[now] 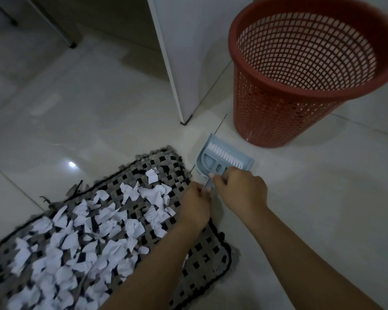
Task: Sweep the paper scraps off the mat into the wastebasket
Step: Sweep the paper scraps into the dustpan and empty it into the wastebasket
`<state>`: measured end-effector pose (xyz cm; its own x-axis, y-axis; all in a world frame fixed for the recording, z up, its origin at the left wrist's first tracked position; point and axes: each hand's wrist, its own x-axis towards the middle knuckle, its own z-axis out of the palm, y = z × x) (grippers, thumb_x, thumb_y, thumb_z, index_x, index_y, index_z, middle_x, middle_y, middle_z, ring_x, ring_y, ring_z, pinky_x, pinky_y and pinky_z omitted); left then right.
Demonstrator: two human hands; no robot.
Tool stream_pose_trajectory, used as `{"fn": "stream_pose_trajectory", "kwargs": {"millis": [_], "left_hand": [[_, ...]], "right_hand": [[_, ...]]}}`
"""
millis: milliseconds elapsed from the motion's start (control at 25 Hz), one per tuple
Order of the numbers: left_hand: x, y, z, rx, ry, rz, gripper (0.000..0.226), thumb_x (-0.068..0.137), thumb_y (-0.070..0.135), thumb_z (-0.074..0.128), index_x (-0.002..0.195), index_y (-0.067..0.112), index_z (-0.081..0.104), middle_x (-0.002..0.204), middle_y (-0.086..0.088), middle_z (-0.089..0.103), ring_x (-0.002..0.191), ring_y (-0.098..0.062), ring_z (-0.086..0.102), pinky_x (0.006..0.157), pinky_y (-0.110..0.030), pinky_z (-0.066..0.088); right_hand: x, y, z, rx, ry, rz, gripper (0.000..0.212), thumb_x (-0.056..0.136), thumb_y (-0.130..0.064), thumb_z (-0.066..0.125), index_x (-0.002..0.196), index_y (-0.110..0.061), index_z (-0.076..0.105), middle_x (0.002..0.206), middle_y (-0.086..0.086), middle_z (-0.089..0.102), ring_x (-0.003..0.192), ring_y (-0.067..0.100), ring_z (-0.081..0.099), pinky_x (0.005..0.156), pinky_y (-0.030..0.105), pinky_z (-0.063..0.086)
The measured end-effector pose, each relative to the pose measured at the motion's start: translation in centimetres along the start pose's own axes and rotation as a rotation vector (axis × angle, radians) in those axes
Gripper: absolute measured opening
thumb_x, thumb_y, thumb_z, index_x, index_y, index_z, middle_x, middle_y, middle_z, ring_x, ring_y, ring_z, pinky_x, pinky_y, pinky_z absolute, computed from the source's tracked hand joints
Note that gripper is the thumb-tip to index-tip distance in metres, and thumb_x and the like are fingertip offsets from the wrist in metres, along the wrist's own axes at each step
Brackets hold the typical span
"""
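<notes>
A grey and black woven mat [207, 251] lies on the floor at lower left, strewn with several white paper scraps [112, 222]. A small light-blue dustpan [207, 161] with a white-bristled brush [225, 154] nested in it rests on the tiles just beyond the mat's far right corner. My left hand [194, 205] and my right hand [242, 190] are both closed on the handle end of the dustpan and brush set. The red mesh wastebasket [285, 90] stands upright beyond the dustpan at upper right.
A white cabinet panel [177, 52] comes down to the floor left of the wastebasket, with a dark foot at its corner. Metal furniture legs [63, 30] stand at the top left. Glossy pale tiles [323, 209] surround the mat.
</notes>
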<state>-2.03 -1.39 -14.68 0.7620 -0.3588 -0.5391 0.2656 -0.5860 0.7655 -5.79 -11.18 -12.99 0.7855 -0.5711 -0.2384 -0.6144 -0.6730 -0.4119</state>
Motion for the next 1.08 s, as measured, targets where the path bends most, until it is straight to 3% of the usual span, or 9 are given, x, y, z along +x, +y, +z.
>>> {"fn": "stream_pose_trajectory", "kwargs": {"millis": [120,200,400,520,680,800,880,1000,1080], "left_hand": [[-1.5,0.1,0.3,-0.107,0.147,0.033,0.031,0.097,0.019,0.042,0.066,0.016,0.036,0.059,0.001,0.042,0.053,-0.011,0.037,0.051,-0.026,0.03],[-2.2,0.0,0.1,-0.137,0.183,0.048,0.029,0.097,0.02,0.04,0.069,0.015,0.037,0.061,0.001,0.042,0.051,-0.008,0.038,0.049,-0.022,0.03],[-3.5,0.1,-3.3,-0.211,0.131,0.021,0.022,0.099,0.025,0.034,0.081,0.014,0.037,0.068,0.0,0.043,0.056,-0.01,0.039,0.051,-0.021,0.032],[-5.1,-0.1,-6.7,-0.222,0.098,-0.026,0.022,0.098,0.031,0.034,0.082,0.016,0.035,0.069,-0.001,0.04,0.058,-0.012,0.038,0.052,-0.024,0.032],[-6.0,-2.1,-14.1,-0.083,0.136,-0.051,0.009,0.096,0.015,0.039,0.088,0.011,0.039,0.074,-0.007,0.044,0.059,-0.016,0.038,0.054,-0.028,0.032],[-7.0,-3.7,-20.2,0.032,0.187,-0.105,0.005,0.092,0.007,0.042,0.089,0.008,0.044,0.082,-0.015,0.051,0.065,-0.022,0.044,0.058,-0.029,0.037],[-8.8,-5.0,-23.6,0.081,0.212,-0.145,0.009,0.092,0.007,0.043,0.085,0.01,0.046,0.085,-0.015,0.053,0.062,-0.02,0.046,0.054,-0.026,0.038],[-11.3,-7.4,-27.2,0.071,0.21,-0.208,0.003,0.092,0.005,0.043,0.093,0.004,0.045,0.084,-0.015,0.053,0.06,-0.017,0.043,0.052,-0.025,0.036],[-12.6,-9.1,-29.0,0.026,0.169,-0.209,0.004,0.092,0.004,0.044,0.095,0.004,0.047,0.076,-0.012,0.054,0.059,-0.017,0.043,0.053,-0.026,0.037]], "right_hand": [[-0.2,-1.9,-0.4,0.154,0.011,0.029,0.032,0.09,-0.042,0.049,0.103,-0.014,0.054,0.1,0.007,0.07,0.091,0.027,0.064,0.081,0.035,0.045],[-0.3,-3.0,-0.5,0.272,0.018,0.071,0.024,0.088,-0.033,0.053,0.108,-0.02,0.054,0.102,0.004,0.07,0.092,0.024,0.063,0.08,0.032,0.046],[-0.5,-6.4,0.3,0.494,0.011,0.054,0.006,0.09,-0.024,0.054,0.095,-0.022,0.057,0.098,0.001,0.068,0.081,0.016,0.06,0.068,0.026,0.044],[0.3,-9.1,-0.4,0.6,0.051,-0.054,0.011,0.093,-0.014,0.046,0.088,-0.02,0.053,0.092,0.0,0.061,0.084,0.019,0.056,0.07,0.026,0.039],[0.3,-13.2,-0.8,0.693,-0.05,-0.179,0.017,0.096,-0.01,0.033,0.091,-0.016,0.048,0.095,0.003,0.052,0.093,0.03,0.058,0.082,0.045,0.052],[-0.8,-16.5,-1.2,0.586,-0.166,-0.259,0.014,0.094,-0.026,0.044,0.097,-0.013,0.048,0.09,0.001,0.053,0.094,0.03,0.061,0.077,0.035,0.049],[-2.0,-18.8,-2.5,0.405,-0.331,-0.283,0.034,0.086,-0.032,0.061,0.109,-0.012,0.047,0.101,0.003,0.052,0.087,0.022,0.057,0.071,0.033,0.047],[-3.3,-21.2,-3.6,-0.178,-0.575,-0.358,0.042,0.088,-0.012,0.058,0.126,-0.002,0.043,0.128,0.016,0.049,0.098,0.027,0.054,0.079,0.037,0.046],[-3.8,-21.6,-2.9,-0.459,-0.554,-0.448,0.034,0.09,-0.014,0.053,0.122,-0.008,0.043,0.124,0.017,0.052,0.093,0.028,0.051,0.074,0.035,0.043]]}}
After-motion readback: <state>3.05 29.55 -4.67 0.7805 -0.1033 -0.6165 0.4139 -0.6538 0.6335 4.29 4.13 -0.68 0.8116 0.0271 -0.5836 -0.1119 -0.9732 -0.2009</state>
